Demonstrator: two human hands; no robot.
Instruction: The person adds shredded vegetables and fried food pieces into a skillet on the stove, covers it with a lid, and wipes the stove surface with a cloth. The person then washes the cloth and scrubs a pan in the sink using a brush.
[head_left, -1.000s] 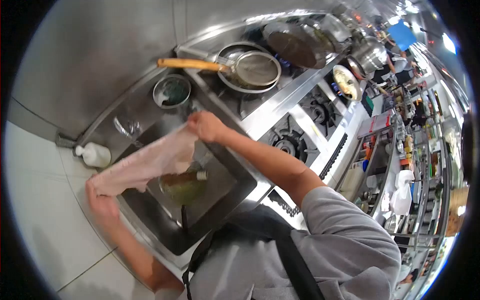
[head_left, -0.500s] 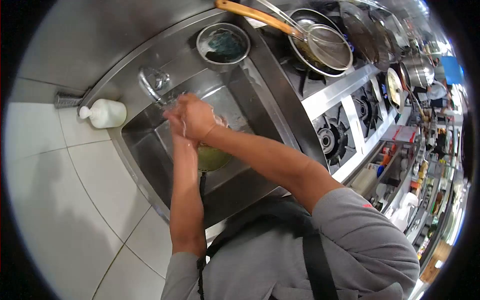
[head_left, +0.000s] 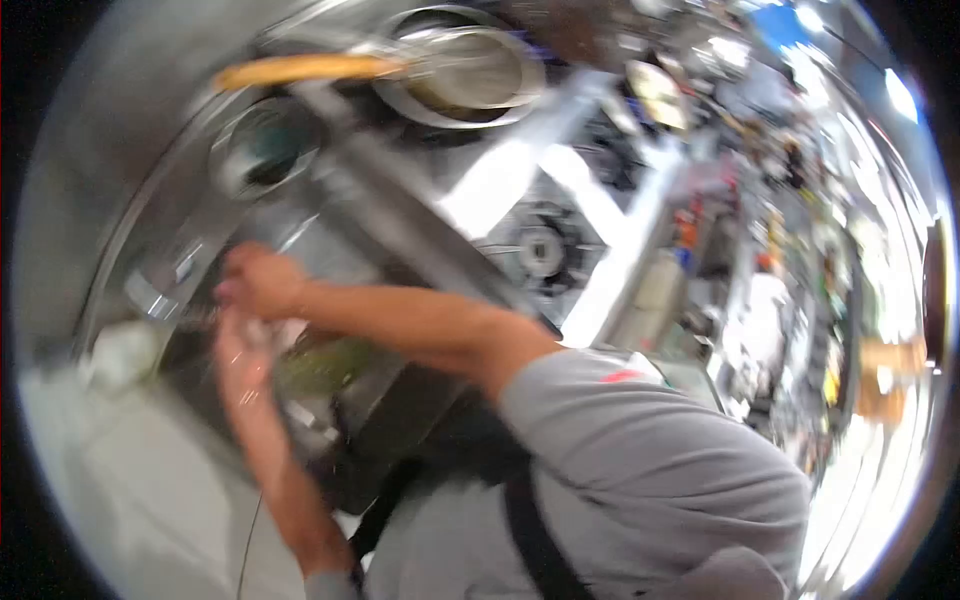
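One sink (head_left: 350,255): steel, between stove (head_left: 490,190) and pale tiles (head_left: 165,480).
Stove: bright metal, round dark burner (head_left: 542,250).
Our left hand (head_left: 242,350) and right hand (head_left: 266,285): close together over the sink; fingers (head_left: 232,290) blurred, we cannot tell their grip.
Pale pink piece (head_left: 293,334): just beside them, mostly hidden.

The sink (head_left: 345,243) is shiny metal, the strainer handle (head_left: 305,69) smooth wood, the shirt (head_left: 650,450) matt cloth.

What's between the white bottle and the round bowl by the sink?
The faucet. The head view shows it, blurred, between the white bottle and the round bowl.
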